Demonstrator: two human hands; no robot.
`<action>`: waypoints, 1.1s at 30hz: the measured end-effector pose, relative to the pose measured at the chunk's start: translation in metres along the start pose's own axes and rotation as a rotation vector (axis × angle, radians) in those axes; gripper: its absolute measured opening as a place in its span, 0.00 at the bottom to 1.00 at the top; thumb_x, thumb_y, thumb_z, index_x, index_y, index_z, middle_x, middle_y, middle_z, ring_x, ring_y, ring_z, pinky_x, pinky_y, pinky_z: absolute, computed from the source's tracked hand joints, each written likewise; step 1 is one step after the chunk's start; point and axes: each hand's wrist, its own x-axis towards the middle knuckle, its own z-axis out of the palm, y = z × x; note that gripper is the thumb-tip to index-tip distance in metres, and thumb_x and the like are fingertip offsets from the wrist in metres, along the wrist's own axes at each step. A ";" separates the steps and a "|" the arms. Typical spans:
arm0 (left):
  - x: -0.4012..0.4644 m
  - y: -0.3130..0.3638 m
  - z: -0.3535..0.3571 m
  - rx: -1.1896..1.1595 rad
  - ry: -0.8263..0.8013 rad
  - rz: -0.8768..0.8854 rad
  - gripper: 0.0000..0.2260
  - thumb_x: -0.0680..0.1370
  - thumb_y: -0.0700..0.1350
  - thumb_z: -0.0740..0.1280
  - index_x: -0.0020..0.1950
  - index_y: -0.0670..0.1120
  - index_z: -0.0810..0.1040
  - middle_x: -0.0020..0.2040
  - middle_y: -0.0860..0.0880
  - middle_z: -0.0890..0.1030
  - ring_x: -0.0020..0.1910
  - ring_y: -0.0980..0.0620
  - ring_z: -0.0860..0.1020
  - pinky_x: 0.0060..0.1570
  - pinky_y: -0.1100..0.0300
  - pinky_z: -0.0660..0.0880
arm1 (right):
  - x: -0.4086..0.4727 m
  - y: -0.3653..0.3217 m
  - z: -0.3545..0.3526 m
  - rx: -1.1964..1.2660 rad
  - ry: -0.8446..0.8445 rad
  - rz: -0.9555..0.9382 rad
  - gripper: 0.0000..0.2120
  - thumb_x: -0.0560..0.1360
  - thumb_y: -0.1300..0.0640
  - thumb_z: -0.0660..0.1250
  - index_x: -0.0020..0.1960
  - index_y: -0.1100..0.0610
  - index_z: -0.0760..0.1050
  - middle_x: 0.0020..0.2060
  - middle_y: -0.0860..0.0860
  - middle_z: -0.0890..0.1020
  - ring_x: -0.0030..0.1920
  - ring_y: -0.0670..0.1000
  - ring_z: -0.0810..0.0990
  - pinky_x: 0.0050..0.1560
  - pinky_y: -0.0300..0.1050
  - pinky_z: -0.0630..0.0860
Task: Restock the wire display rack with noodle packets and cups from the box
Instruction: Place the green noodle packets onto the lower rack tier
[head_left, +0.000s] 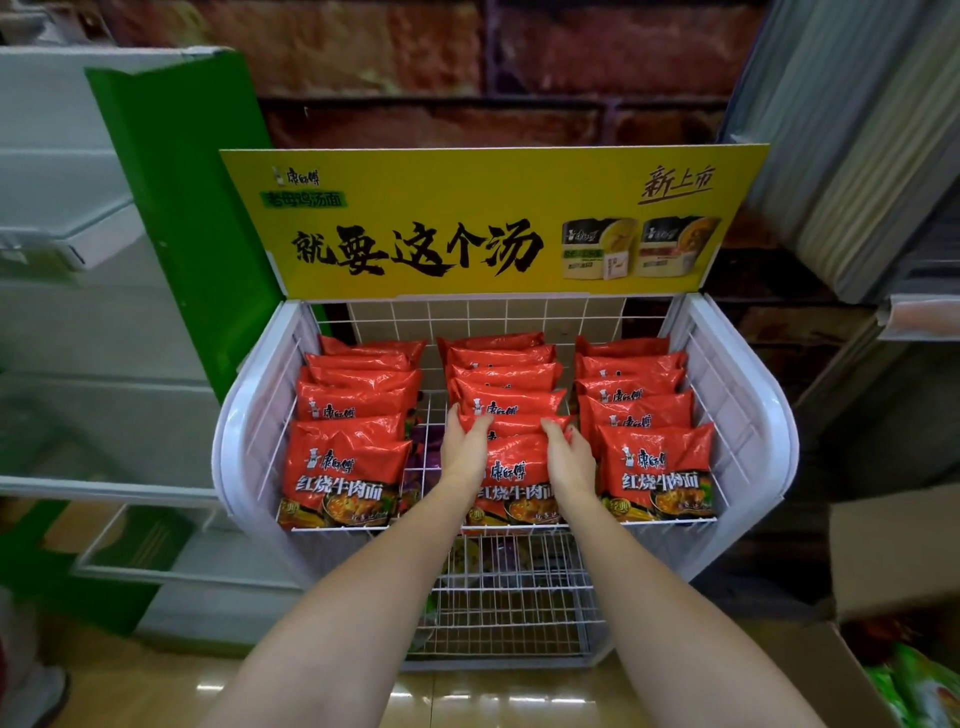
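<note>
Both hands, left hand (464, 447) and right hand (568, 452), grip the front packet (514, 467) between them, seating it in the rack (244, 436) (middle row); next, I judge, release and reach for the box (893, 551).

Glossy red plastic film on the noodle packets (511, 467) under the fingers (475, 423), crinkled and catching light. White-coated metal wire rack (519, 587) below them, with smooth white plastic side panels (748, 415). Beyond the fingers, matt yellow printed card sign (493, 223). Matt brown cardboard box (893, 551) right. Polished, reflective floor (156, 691).
</note>
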 end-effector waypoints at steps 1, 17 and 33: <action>0.001 -0.001 0.000 0.008 0.004 0.008 0.29 0.76 0.59 0.68 0.75 0.60 0.63 0.62 0.49 0.79 0.56 0.45 0.81 0.58 0.41 0.79 | -0.001 0.002 0.002 -0.021 0.013 -0.014 0.20 0.79 0.38 0.62 0.62 0.51 0.76 0.54 0.51 0.81 0.55 0.55 0.80 0.63 0.54 0.75; -0.009 0.022 -0.037 0.233 -0.155 0.023 0.31 0.79 0.59 0.68 0.78 0.51 0.62 0.70 0.47 0.76 0.64 0.45 0.78 0.66 0.44 0.74 | -0.011 -0.005 0.006 -0.169 0.157 0.069 0.40 0.75 0.27 0.59 0.70 0.59 0.65 0.63 0.59 0.76 0.63 0.63 0.76 0.67 0.64 0.71; -0.007 0.076 -0.113 0.742 0.096 0.387 0.09 0.79 0.39 0.65 0.56 0.43 0.83 0.53 0.43 0.84 0.55 0.45 0.81 0.53 0.60 0.73 | -0.070 -0.049 0.085 -0.319 0.117 -0.474 0.05 0.77 0.61 0.67 0.53 0.55 0.75 0.51 0.52 0.79 0.50 0.50 0.78 0.49 0.40 0.70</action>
